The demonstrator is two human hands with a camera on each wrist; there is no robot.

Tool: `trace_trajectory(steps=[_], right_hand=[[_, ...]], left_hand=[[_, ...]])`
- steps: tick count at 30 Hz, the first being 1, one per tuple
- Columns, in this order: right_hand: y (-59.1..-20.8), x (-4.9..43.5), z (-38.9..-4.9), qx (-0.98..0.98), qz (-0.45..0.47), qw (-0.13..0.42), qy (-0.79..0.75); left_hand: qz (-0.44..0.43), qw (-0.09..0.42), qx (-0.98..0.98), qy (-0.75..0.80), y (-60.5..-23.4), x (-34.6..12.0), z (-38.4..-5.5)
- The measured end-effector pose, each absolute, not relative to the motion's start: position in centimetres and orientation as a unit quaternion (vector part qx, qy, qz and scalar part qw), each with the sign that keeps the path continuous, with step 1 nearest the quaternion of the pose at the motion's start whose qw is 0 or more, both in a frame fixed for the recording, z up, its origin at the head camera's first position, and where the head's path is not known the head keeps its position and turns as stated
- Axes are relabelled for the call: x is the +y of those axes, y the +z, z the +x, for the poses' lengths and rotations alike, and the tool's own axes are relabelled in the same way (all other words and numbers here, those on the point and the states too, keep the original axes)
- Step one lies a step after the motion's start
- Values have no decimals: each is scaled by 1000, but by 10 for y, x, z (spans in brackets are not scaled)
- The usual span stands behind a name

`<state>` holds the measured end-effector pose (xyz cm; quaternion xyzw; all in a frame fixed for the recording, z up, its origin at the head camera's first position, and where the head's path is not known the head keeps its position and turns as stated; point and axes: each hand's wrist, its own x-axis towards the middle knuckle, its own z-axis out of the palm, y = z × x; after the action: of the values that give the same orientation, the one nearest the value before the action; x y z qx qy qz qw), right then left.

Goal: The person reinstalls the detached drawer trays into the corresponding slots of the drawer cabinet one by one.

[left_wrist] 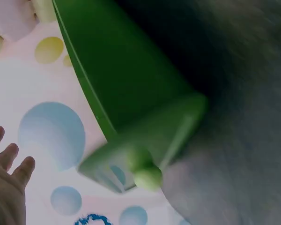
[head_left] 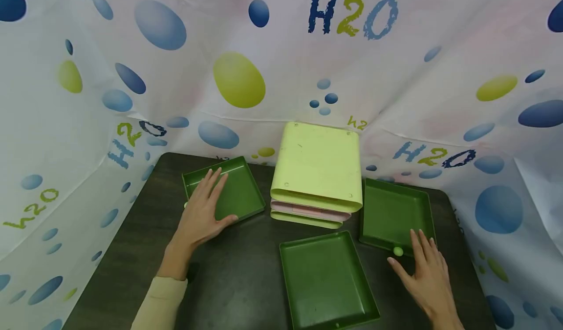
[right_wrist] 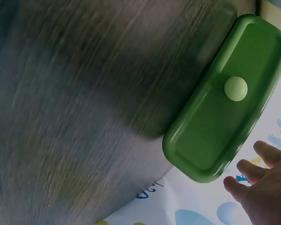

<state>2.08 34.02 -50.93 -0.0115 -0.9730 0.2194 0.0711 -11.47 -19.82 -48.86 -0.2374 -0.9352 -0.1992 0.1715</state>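
My left hand (head_left: 200, 216) hovers by the left green drawer (head_left: 241, 188), fingers extended and thumb spread. In the left wrist view that hand shows at the lower left, apart from the drawer front with its light green knob (left_wrist: 148, 178). Beside the near right corner of another green drawer (head_left: 391, 212) is my right hand (head_left: 427, 281), its fingers spread and holding nothing. The right wrist view shows this drawer's front with a round pale knob (right_wrist: 235, 88); whether a fingertip touches its edge I cannot tell. A third green drawer (head_left: 324, 276) lies between the hands, nearer me.
A light yellow-green drawer casing (head_left: 318, 166) with a pinkish layer (head_left: 310, 209) low in its front stands at the back middle of the dark table (head_left: 237, 281). Behind and at both sides hangs a white sheet (head_left: 281, 41) with blue and green spots.
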Motion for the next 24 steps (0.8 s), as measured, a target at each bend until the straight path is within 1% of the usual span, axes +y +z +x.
trace_trajectory(steps=[13,17,24], right_hand=[[-514,334,20,-978,-27,79,189],[-517,331,22,-977,-33,85,191],[-527,329,21,-976,-36,97,194]], left_hand=[[-271,205,-899,-278,-483,-168,-133],[-275,203,-890,-301,-483,-157,-140],[-274,184,-883,-334,-481,-139,-148]])
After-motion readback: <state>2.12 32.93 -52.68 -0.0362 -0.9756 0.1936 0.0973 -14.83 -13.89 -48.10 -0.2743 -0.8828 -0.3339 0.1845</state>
